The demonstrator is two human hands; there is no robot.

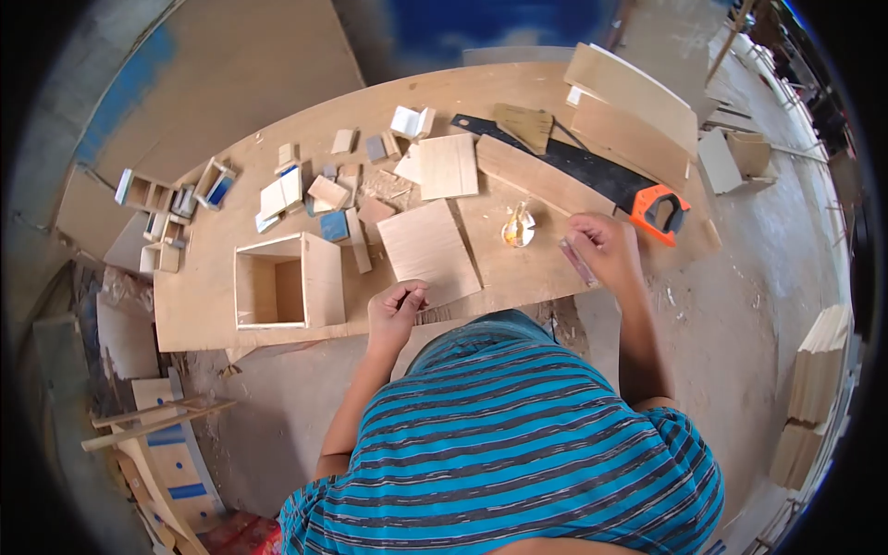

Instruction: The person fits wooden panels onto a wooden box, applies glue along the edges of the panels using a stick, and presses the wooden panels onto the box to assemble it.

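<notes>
My left hand (pixel 398 310) is closed at the near left corner of a square plywood panel (pixel 427 250). Its fingertips are pinched together, and whatever is between them is too small to make out. Over the table's front edge, my right hand (pixel 606 248) is closed on a slim, pinkish, partly see-through strip (pixel 578 263), which points down and left. Between the hands stands a small clear container with amber contents (pixel 518 227). An open wooden box (pixel 322 282) sits on its side to the left of my left hand.
A handsaw (pixel 661 213) with an orange handle lies beyond my right hand, beside a long board (pixel 546 176). Small wood blocks (pixel 328 191) and another square panel (pixel 449 166) are scattered across the table (pixel 203 310). Larger boards (pixel 634 116) lean at the back right.
</notes>
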